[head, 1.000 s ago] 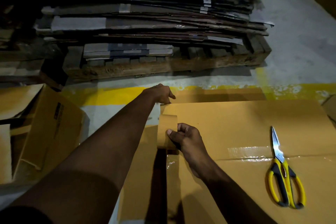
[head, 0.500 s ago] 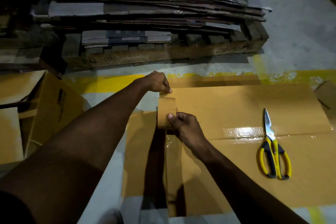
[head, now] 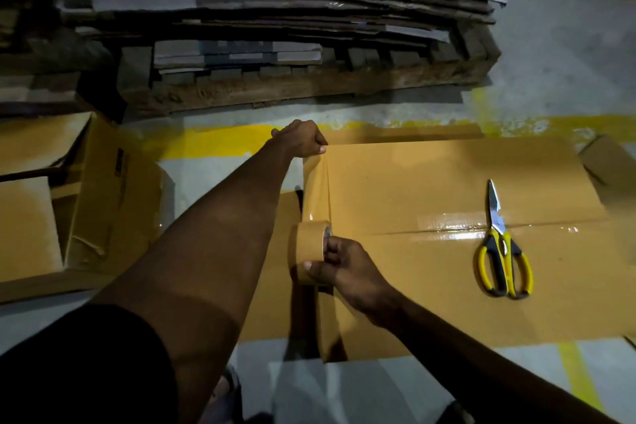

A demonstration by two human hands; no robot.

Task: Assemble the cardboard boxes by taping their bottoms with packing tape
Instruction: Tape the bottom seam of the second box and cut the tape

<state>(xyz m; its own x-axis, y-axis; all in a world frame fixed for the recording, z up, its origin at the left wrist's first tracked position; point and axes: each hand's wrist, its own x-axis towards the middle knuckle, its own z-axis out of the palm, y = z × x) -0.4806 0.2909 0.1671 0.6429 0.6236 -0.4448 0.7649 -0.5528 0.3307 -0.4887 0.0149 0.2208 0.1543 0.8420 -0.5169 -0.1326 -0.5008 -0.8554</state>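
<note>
- Head view: the cardboard box [head: 413, 182] lies on the floor, its centre seam already taped.
- Left hand [head: 303, 143]: fingers curled, pinching the tape end down at the box's far left corner.
- Right hand [head: 347, 272]: fingers and thumb curled round the tape roll [head: 306, 253], held at the left edge; a tape strip [head: 316, 189] spans both hands.
- Scissors [head: 504, 251] lie closed on the box, across the seam.
</note>
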